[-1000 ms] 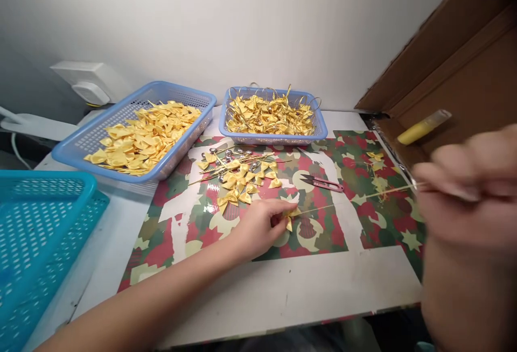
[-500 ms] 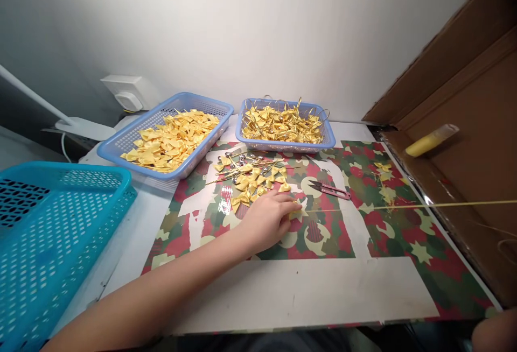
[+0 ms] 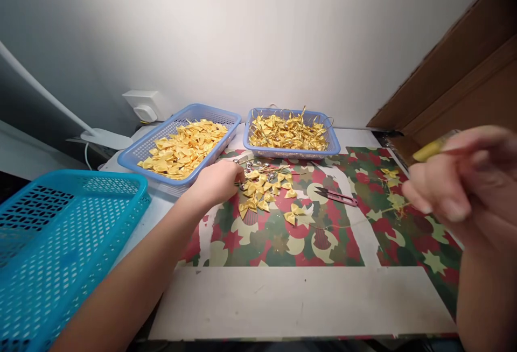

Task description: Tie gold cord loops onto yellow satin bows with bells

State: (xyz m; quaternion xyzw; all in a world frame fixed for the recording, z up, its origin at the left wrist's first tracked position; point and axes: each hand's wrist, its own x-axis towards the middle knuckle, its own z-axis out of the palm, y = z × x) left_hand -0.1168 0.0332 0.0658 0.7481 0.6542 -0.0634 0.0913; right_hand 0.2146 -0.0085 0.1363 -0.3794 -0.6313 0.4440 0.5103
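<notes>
My left hand (image 3: 218, 181) rests closed at the left edge of a small pile of yellow satin bows (image 3: 264, 188) and silver bells (image 3: 253, 166) on the patterned mat (image 3: 363, 233); its fingertips are hidden among them. One bow (image 3: 294, 213) lies alone on the mat with a thin gold cord (image 3: 351, 224) running from it to the right. My right hand (image 3: 464, 190) is raised close to the camera, blurred, fingers pinched together on that cord's end.
Two lilac baskets stand at the back: one (image 3: 139, 153) with plain yellow bows, one (image 3: 333, 145) with corded bows. A teal basket (image 3: 72, 233) sits at the near left. Pink thread snips (image 3: 337, 196) lie on the mat. A cardboard box (image 3: 476, 88) stands at right.
My left hand let go of the single bow and moved back-left to the bow pile. My right hand came back into view from the far right, and the cord went slack.
</notes>
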